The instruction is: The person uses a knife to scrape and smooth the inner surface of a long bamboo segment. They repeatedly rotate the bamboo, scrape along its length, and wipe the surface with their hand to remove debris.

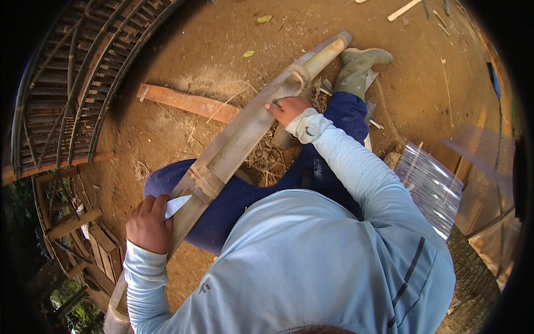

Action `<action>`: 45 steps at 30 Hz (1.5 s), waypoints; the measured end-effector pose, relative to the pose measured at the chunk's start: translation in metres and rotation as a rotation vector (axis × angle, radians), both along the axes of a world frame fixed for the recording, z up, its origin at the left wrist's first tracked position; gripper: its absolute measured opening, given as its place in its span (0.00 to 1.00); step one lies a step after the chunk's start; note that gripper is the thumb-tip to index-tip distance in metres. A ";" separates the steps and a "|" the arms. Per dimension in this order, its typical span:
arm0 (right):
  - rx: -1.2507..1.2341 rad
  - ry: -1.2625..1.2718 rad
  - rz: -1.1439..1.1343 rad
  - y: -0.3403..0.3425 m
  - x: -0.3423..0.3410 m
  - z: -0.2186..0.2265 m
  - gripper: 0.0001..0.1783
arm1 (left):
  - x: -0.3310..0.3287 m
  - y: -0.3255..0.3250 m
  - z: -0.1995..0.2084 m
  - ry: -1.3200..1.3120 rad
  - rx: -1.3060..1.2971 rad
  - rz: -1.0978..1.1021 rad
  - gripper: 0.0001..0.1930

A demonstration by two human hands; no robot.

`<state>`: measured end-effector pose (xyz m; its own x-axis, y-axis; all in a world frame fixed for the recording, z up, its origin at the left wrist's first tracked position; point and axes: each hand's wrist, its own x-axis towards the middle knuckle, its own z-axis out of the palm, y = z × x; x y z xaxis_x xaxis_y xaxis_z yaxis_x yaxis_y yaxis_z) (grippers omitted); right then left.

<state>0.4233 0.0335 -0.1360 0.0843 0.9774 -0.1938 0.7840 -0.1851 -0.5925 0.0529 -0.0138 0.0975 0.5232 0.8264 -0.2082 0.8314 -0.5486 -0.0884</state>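
Note:
A long, thick bamboo pole (222,146) lies slantwise across my lap, from the lower left to the far upper right. Part of its upper side is cut away, baring a pale hollow between the raised nodes. My left hand (149,224) is closed round a knife, beside the pole's lower part. The knife's short pointed blade (177,206) sticks out over the bamboo toward the right; its handle is hidden in my fist. Farther up, my right hand (287,109) grips the pole's near edge, a fingertip resting on the bamboo just below a node.
Beyond the pole, a reddish board (189,102) lies on the dirt ground. A slatted bamboo structure (72,83) stands at the far left. My boot (361,67) is near the pole's far end. Clear corrugated sheets (431,186) lie at right, near a rough trunk (470,284).

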 end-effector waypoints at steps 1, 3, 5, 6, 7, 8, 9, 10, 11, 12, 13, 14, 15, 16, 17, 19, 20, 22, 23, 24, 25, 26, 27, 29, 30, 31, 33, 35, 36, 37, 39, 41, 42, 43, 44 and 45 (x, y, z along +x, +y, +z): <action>0.068 0.099 0.019 -0.007 0.003 -0.005 0.33 | -0.001 -0.001 -0.001 -0.009 -0.007 0.011 0.20; 0.275 0.381 -0.241 -0.017 0.013 -0.025 0.21 | -0.004 -0.001 -0.003 -0.030 -0.018 0.031 0.20; 0.569 0.606 -0.628 -0.016 0.019 -0.051 0.18 | -0.001 -0.002 0.002 -0.036 -0.032 0.033 0.20; 0.469 0.756 -0.818 -0.012 0.033 -0.062 0.16 | 0.001 -0.002 0.004 -0.041 -0.038 0.036 0.19; 0.358 0.901 -1.013 -0.007 0.051 -0.076 0.14 | 0.001 -0.002 0.004 -0.037 -0.039 0.039 0.20; 0.386 0.863 -1.032 -0.003 0.073 -0.098 0.14 | 0.003 -0.001 0.006 -0.033 -0.041 0.038 0.20; 0.414 0.826 -1.048 0.000 0.088 -0.115 0.14 | 0.004 -0.001 0.006 -0.028 -0.041 0.039 0.20; 0.388 0.795 -1.021 0.003 0.092 -0.103 0.21 | 0.004 -0.003 0.007 -0.034 -0.039 0.057 0.20; 0.446 0.736 -1.046 0.013 0.093 -0.108 0.25 | 0.004 -0.005 0.007 -0.041 -0.037 0.076 0.19; 0.508 0.675 -1.076 0.025 0.095 -0.107 0.29 | 0.005 -0.005 0.008 -0.049 -0.035 0.086 0.19; 0.571 0.612 -1.104 0.032 0.096 -0.106 0.34 | 0.006 -0.004 0.010 -0.063 -0.041 0.092 0.19; 0.442 0.753 -1.172 0.032 0.093 -0.107 0.40 | 0.007 -0.003 0.011 -0.078 -0.047 0.098 0.18; 0.297 0.891 -1.224 0.037 0.079 -0.094 0.47 | 0.005 -0.006 0.011 -0.089 -0.049 0.124 0.18; 0.216 1.019 -1.220 0.037 0.068 -0.090 0.49 | 0.004 -0.006 0.012 -0.097 -0.050 0.141 0.18; 0.130 1.144 -1.212 0.038 0.057 -0.087 0.51 | 0.000 -0.006 0.013 -0.106 -0.052 0.158 0.18; 0.062 1.300 -1.158 0.040 0.029 -0.077 0.54 | -0.009 -0.007 0.015 -0.117 -0.035 0.190 0.18; 0.080 1.332 -1.120 0.038 0.013 -0.073 0.55 | -0.015 -0.007 0.015 -0.119 -0.021 0.204 0.18; 0.198 1.234 -1.113 0.041 -0.021 -0.060 0.63 | -0.024 -0.008 0.021 -0.120 -0.036 0.295 0.18; 0.158 1.289 -1.128 0.041 -0.026 -0.060 0.62 | -0.030 -0.008 0.025 -0.101 -0.055 0.326 0.18; 0.122 1.340 -1.146 0.040 -0.027 -0.066 0.62 | -0.038 -0.008 0.029 -0.085 -0.075 0.351 0.17; 0.087 1.395 -1.161 0.042 -0.025 -0.075 0.61 | -0.045 -0.007 0.035 -0.070 -0.091 0.376 0.18; 0.051 1.449 -1.177 0.043 -0.022 -0.084 0.60 | -0.055 -0.008 0.036 -0.100 -0.057 0.333 0.19; 0.009 1.498 -1.187 0.046 -0.021 -0.092 0.60 | -0.063 -0.009 0.042 -0.089 -0.097 0.370 0.20; -0.024 1.631 -1.146 0.045 -0.028 -0.077 0.52 | -0.074 -0.010 0.053 -0.073 -0.178 0.450 0.21; -0.015 1.713 -1.091 0.040 -0.036 -0.054 0.44 | -0.076 -0.013 0.060 -0.084 -0.183 0.494 0.20; 0.029 1.713 -1.043 0.034 -0.041 -0.035 0.41 | -0.082 -0.018 0.063 -0.151 -0.082 0.511 0.20; 0.098 1.706 -0.963 0.020 -0.046 -0.015 0.34 | -0.098 -0.035 0.068 -0.272 0.104 0.549 0.19; 0.044 1.689 -0.971 0.015 -0.042 -0.018 0.29 | -0.131 -0.051 0.077 -0.383 0.285 0.725 0.16; 0.036 1.685 -0.959 0.016 -0.037 -0.031 0.29 | -0.145 -0.062 0.078 -0.565 0.422 0.713 0.13; 0.018 1.684 -0.947 0.019 -0.035 -0.034 0.30 | -0.154 -0.072 0.081 -0.735 0.562 0.695 0.11; -0.088 1.647 -0.907 0.018 -0.033 -0.031 0.31 | -0.169 -0.110 0.087 -1.005 0.778 0.784 0.09; -0.175 1.519 -0.936 0.009 -0.032 -0.011 0.32 | -0.201 -0.153 0.089 -0.983 1.040 0.942 0.13; -0.211 1.412 -0.953 0.010 -0.033 0.008 0.33 | -0.223 -0.180 0.084 -0.995 1.194 1.000 0.14; -0.239 1.306 -0.988 0.006 -0.033 0.017 0.34 | -0.228 -0.193 0.084 -1.000 1.335 1.044 0.15; -0.205 1.279 -0.975 0.006 -0.030 0.012 0.34 | -0.233 -0.200 0.086 -0.964 1.406 1.145 0.16; -0.201 1.263 -0.958 0.009 -0.027 -0.008 0.34 | -0.231 -0.205 0.097 -0.970 1.477 1.228 0.17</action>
